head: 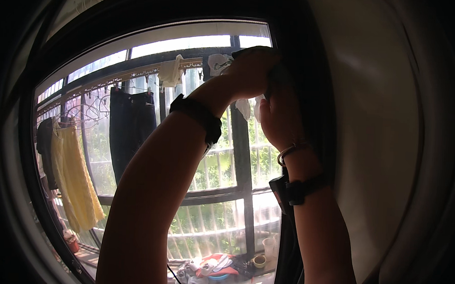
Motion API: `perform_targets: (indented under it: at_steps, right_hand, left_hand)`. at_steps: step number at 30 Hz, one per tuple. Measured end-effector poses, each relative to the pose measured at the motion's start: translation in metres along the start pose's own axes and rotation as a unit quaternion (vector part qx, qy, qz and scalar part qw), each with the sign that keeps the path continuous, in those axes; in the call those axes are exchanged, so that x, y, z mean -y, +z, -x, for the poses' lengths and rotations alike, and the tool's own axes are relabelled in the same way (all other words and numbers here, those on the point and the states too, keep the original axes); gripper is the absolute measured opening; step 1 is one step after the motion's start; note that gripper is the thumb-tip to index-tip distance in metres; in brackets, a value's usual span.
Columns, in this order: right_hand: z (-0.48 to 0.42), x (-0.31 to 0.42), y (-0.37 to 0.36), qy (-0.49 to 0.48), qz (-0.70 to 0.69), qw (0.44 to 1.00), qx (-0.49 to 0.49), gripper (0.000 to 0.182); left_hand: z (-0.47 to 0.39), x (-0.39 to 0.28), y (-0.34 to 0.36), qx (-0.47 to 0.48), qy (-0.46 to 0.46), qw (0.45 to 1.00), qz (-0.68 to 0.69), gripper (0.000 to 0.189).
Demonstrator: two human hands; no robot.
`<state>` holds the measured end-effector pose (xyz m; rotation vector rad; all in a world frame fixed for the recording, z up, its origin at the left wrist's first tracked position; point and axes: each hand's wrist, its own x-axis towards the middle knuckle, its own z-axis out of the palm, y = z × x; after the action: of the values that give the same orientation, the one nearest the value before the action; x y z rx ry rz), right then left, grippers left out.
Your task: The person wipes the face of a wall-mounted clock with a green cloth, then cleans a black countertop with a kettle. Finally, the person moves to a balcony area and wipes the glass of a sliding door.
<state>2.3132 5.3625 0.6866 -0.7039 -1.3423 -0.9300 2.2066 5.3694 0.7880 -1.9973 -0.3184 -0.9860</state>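
Observation:
Both my arms reach up to the upper right corner of a dark-framed glass window [272, 37]. My left hand [253, 72] lies on a dark cloth [281, 77] against the glass and frame edge; its fingers are lost in shadow. Just below and to the right, my right hand [283, 119] is raised beside the frame, its fingertips at the lower part of the cloth. Whether the right hand grips the cloth is too dark to tell. Black straps are around both wrists.
Beyond the glass, black trousers [131, 126], a yellow garment [75, 173] and wire hangers [80, 112] hang from a rail. Lower down lie bags and slippers [222, 263], near a small yellowish pot [259, 261]. A pale wall [372, 148] stands at the right.

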Motion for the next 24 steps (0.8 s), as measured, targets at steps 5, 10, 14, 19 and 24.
perform_targets:
  at_steps: [5,10,14,19,24]
  right_hand:
    - [0.058,0.022,-0.02,0.032,-0.028,0.998,0.049,0.028]
    - [0.125,0.042,-0.039,0.059,-0.02,0.998,0.024,0.026]
    - [0.198,0.041,-0.048,0.105,0.018,0.985,0.136,0.038]
    - [0.279,0.04,-0.063,0.088,0.03,0.978,0.189,0.038]
    - [0.384,0.065,-0.072,0.15,0.044,0.947,0.28,0.046]
  left_hand:
    - [0.058,-0.043,0.007,0.037,0.014,0.999,0.013,0.051]
    - [0.111,-0.096,0.013,0.127,-0.002,0.988,0.089,0.06]
    - [0.16,-0.129,0.025,0.143,-0.001,0.984,0.103,0.058]
    - [0.219,-0.181,0.049,0.172,-0.069,0.969,0.166,0.055]
    - [0.316,-0.253,0.087,0.142,-0.068,0.978,0.135,0.054]
